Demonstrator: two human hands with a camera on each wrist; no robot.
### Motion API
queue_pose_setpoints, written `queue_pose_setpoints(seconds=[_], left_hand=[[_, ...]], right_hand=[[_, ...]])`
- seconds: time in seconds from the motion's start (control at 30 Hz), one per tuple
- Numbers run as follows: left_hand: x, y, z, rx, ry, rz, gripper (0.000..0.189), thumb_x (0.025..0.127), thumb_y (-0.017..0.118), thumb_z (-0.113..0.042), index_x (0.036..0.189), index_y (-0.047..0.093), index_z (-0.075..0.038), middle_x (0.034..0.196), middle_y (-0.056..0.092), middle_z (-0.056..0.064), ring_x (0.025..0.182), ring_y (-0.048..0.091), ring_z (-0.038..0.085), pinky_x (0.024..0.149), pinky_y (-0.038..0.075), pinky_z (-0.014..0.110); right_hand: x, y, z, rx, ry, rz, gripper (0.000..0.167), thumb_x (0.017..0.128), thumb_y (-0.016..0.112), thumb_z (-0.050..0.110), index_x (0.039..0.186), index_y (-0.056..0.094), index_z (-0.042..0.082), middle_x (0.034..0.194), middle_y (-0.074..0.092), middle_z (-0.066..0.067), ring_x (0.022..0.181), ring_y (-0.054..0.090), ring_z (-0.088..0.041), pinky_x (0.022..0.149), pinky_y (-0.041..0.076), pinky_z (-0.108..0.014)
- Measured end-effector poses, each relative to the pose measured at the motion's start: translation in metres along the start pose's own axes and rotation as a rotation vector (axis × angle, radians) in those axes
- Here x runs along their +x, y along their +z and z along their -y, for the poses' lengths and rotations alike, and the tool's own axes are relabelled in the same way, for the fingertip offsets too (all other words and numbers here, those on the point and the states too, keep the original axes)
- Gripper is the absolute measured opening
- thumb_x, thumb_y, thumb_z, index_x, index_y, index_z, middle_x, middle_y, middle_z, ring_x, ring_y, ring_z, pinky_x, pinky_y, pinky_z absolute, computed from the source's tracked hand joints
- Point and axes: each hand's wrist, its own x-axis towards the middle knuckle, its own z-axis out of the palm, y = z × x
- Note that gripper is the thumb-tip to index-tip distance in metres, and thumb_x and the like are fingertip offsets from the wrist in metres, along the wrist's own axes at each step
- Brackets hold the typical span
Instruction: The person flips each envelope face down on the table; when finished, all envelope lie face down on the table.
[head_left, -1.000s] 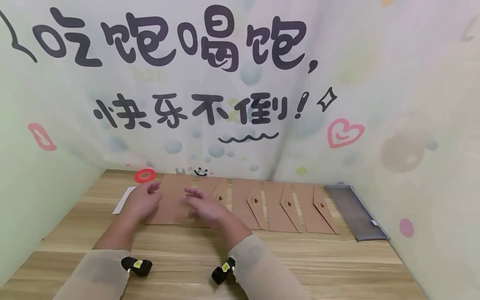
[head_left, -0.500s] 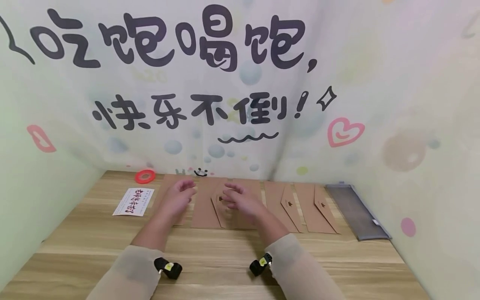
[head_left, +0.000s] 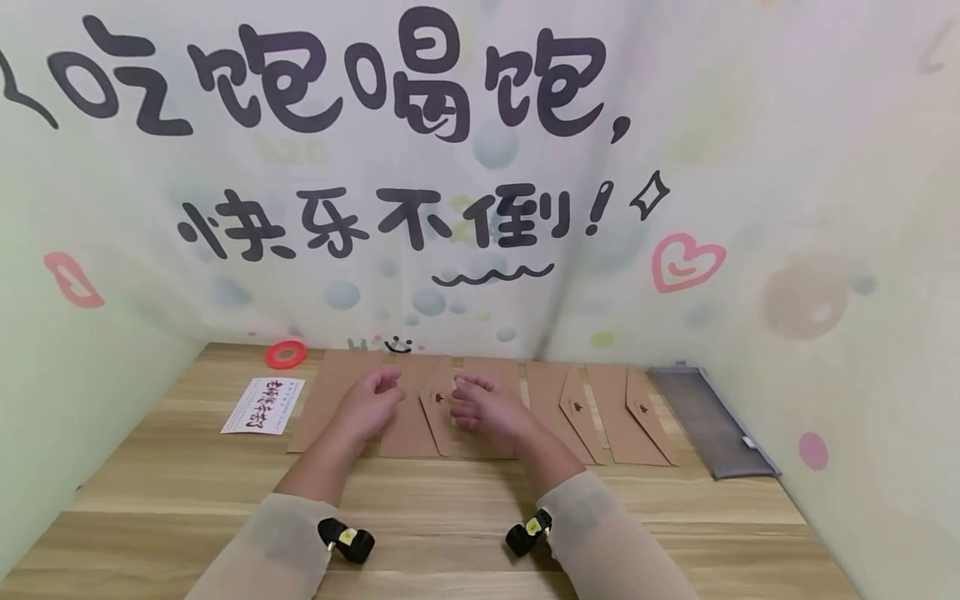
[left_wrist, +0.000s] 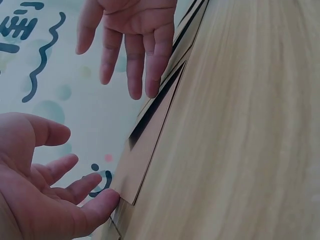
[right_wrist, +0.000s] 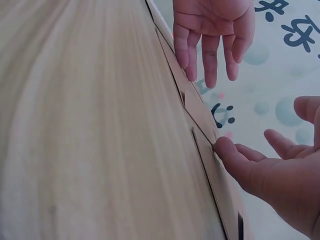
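Several brown paper envelopes lie flat in a row on the wooden table. In the head view my left hand [head_left: 371, 404] is over the leftmost envelope [head_left: 311, 412] and the second envelope [head_left: 405, 429], palm turned inward. My right hand [head_left: 491, 408] faces it over the third envelope [head_left: 491, 367], partly covering it. Neither hand holds anything. Both wrist views show the fingers loosely spread, with the left fingers [left_wrist: 82, 187] and the right fingertips [right_wrist: 225, 147] close to envelopes; whether they touch cannot be told.
A white card [head_left: 262, 406] with red writing lies left of the envelopes, with a red ring-shaped roll [head_left: 272, 357] behind it. At the right end is a grey zip pouch [head_left: 712, 425]. A printed curtain [head_left: 420, 167] hangs along the table's back edge.
Both hands have moved right from around the leftmost envelope, uncovering the white card, then nearly stopped over the middle of the row. The envelopes stay in place.
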Motion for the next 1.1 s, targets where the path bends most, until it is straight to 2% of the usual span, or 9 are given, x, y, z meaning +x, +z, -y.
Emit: queue_pose_setpoints(seconds=[0.1,0.2,0.43,0.6,0.73,0.87,0.93,1.1], left_hand=[[0.0,0.001,0.0,0.011,0.004,0.014,0.055,0.104,0.06,-0.022,0.155,0.051,-0.004,0.161,0.05,0.022,0.15,0.047,0.04,0.126,0.039,0.057],[0.0,0.001,0.002,0.016,0.001,0.024,0.054,0.104,0.06,-0.022,0.155,0.052,-0.005,0.16,0.051,0.022,0.147,0.049,0.039,0.124,0.042,0.056],[-0.001,0.001,0.003,0.022,-0.007,0.041,0.054,0.105,0.06,-0.023,0.155,0.052,-0.007,0.16,0.052,0.019,0.146,0.05,0.038,0.122,0.045,0.055],[0.0,0.002,0.004,0.017,0.011,0.054,0.054,0.103,0.06,-0.019,0.155,0.053,-0.007,0.161,0.051,0.019,0.148,0.05,0.039,0.123,0.044,0.055],[0.0,0.005,0.003,0.008,0.026,0.076,0.054,0.101,0.059,-0.016,0.154,0.054,-0.008,0.164,0.049,0.018,0.151,0.047,0.04,0.124,0.044,0.056],[-0.001,0.009,0.001,0.017,0.022,0.083,0.052,0.103,0.062,-0.02,0.153,0.055,-0.01,0.165,0.05,0.016,0.153,0.047,0.039,0.124,0.044,0.056],[-0.002,0.011,-0.001,0.015,0.024,0.083,0.052,0.104,0.064,-0.024,0.153,0.056,-0.011,0.164,0.051,0.015,0.153,0.047,0.039,0.123,0.045,0.056],[-0.004,0.014,-0.006,-0.011,0.062,0.117,0.053,0.105,0.067,-0.029,0.155,0.055,-0.012,0.166,0.05,0.014,0.153,0.049,0.039,0.121,0.047,0.056]], right_hand=[[-0.001,0.0,-0.001,0.017,0.006,0.005,0.061,0.113,0.052,0.036,0.161,0.039,0.0,0.164,0.045,-0.03,0.143,0.058,-0.046,0.117,0.053,-0.05],[-0.002,0.0,-0.002,0.023,0.004,0.001,0.061,0.113,0.053,0.037,0.16,0.041,0.0,0.163,0.046,-0.03,0.143,0.058,-0.045,0.117,0.053,-0.05],[-0.002,-0.002,-0.005,0.054,-0.001,-0.03,0.059,0.111,0.059,0.034,0.157,0.045,0.001,0.161,0.051,-0.026,0.142,0.061,-0.042,0.111,0.058,-0.043],[0.0,-0.003,-0.003,0.084,-0.041,-0.067,0.056,0.109,0.062,0.029,0.155,0.048,0.0,0.155,0.056,-0.023,0.137,0.065,-0.035,0.107,0.059,-0.037],[-0.001,-0.001,-0.001,0.093,-0.079,-0.064,0.055,0.109,0.062,0.025,0.155,0.049,-0.001,0.155,0.057,-0.022,0.131,0.068,-0.028,0.117,0.052,-0.046],[-0.002,0.001,0.001,0.078,-0.105,-0.022,0.053,0.107,0.064,0.016,0.155,0.05,0.0,0.16,0.054,-0.02,0.127,0.068,-0.022,0.122,0.046,-0.055],[-0.002,0.003,0.002,0.066,-0.121,0.0,0.054,0.106,0.064,0.012,0.156,0.049,0.001,0.163,0.051,-0.019,0.127,0.067,-0.019,0.121,0.048,-0.053],[-0.004,0.007,0.005,0.04,-0.16,0.034,0.056,0.105,0.065,0.01,0.157,0.049,0.002,0.167,0.047,-0.017,0.127,0.065,-0.018,0.108,0.058,-0.037]])
